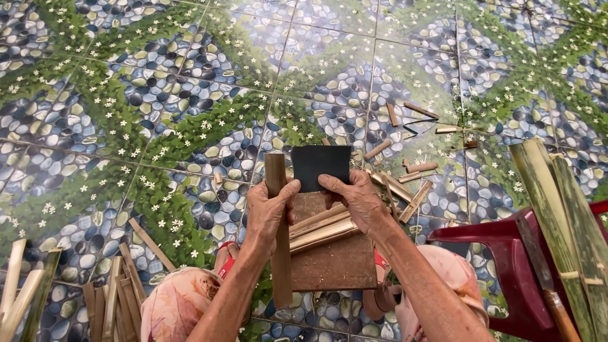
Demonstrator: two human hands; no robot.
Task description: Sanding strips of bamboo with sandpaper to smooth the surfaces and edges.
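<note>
My left hand (269, 212) grips a flat brown bamboo strip (278, 253) that stands nearly upright over my lap. My right hand (358, 199) pinches the lower edge of a dark square sheet (320, 166), like sandpaper, held right beside the strip's top. The left thumb also touches the sheet's lower left corner. Below the hands lies a brown wooden board (335, 259) with a few split bamboo pieces (320, 231) resting across it.
Short bamboo offcuts (411, 168) litter the pebble-and-flower patterned floor tiles (158, 95) ahead. More bamboo strips (111, 297) lie at lower left. A dark red plastic stool (506, 253) at right carries long green bamboo slats (563, 215) and a wooden-handled blade (544, 278).
</note>
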